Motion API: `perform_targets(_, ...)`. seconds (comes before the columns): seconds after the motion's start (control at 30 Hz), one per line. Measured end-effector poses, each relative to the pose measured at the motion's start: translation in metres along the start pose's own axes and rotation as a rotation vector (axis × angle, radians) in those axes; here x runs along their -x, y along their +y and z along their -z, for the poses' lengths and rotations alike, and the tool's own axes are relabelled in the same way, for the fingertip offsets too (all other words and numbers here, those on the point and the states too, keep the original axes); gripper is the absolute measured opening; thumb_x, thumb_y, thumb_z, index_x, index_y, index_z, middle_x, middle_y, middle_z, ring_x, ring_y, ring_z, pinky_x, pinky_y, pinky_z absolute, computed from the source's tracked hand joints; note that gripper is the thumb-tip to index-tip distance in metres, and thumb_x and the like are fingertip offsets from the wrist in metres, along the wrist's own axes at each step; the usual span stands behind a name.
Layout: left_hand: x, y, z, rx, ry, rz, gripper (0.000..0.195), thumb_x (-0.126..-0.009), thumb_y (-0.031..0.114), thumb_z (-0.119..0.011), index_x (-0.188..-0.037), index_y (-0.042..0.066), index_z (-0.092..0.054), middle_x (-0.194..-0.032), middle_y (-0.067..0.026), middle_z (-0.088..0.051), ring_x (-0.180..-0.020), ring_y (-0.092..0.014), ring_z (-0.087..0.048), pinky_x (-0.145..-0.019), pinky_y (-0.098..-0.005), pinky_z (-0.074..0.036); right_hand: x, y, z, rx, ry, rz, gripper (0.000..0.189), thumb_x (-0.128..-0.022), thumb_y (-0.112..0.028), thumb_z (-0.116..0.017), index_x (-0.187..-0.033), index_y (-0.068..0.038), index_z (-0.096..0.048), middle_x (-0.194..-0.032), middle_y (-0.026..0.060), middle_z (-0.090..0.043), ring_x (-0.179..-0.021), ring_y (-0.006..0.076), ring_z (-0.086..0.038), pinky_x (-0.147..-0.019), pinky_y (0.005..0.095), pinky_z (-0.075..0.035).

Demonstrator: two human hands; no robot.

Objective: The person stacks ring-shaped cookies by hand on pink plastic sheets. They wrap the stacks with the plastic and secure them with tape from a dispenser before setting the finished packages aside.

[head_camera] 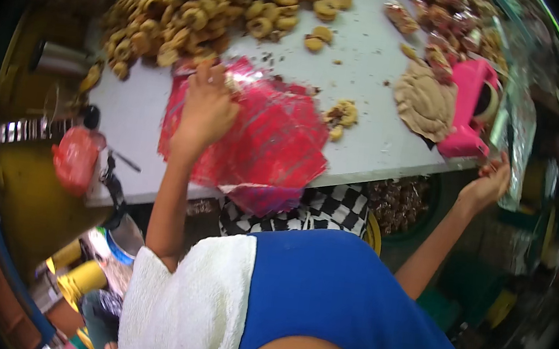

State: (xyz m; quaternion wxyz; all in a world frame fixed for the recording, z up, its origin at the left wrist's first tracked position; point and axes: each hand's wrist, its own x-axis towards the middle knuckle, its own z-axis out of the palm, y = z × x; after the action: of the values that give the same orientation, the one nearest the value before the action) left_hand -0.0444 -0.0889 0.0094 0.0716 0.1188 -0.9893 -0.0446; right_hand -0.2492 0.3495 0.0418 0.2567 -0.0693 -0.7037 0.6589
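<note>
My left hand (210,103) lies palm down over a spread stack of red plastic wrappers (273,133). Its fingertips reach the stack's far edge, beside ring-shaped biscuits (193,20); whether they pinch a sheet is hidden. At the table's right edge is my right hand (491,181), fingers curled, just past the near end of a pink tape dispenser (462,112). What lies within those fingers is too blurred to tell. A roll of tape (486,101) sits in the dispenser, next to a crumpled beige cloth (425,100).
Wrapped packets (453,24) are heaped at the far right of the white table (370,133), near hanging clear plastic (520,143). A red plastic bag (77,158) hangs at the left edge. Below stand a tub of brown pieces (399,202) and a checkered cloth (337,208).
</note>
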Motion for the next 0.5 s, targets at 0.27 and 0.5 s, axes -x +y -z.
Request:
perform_targets(0.27, -0.010, -0.003, 0.011, 0.255, -0.037, -0.014, 0.034, -0.077, 0.010, -0.062, -0.101, -0.005, -0.042, -0.105, -0.0260, -0.044, -0.097, -0.041, -0.043, -0.087, -0.0483, -0.038, -0.061, 0.021, 0.008, 0.018, -0.490, -0.434, 0.028, -0.096, -0.025, -0.055, -0.100, 0.000, -0.066, -0.092, 0.0064, -0.066, -0.083, 0.0122, -0.061, -0.079, 0.0256, -0.046)
perform_targets(0.5, -0.001, -0.016, 0.016, 0.697, 0.206, 0.298, 0.018, -0.084, 0.008, -0.060, -0.091, 0.001, -0.044, -0.072, -0.0119, -0.051, -0.064, -0.030, -0.052, -0.062, -0.0391, -0.044, -0.011, 0.050, 0.039, 0.199, -0.387, -0.032, 0.020, -0.090, -0.012, -0.064, -0.078, 0.003, -0.061, -0.080, 0.0045, -0.055, -0.079, 0.0121, -0.051, -0.079, 0.0285, -0.042)
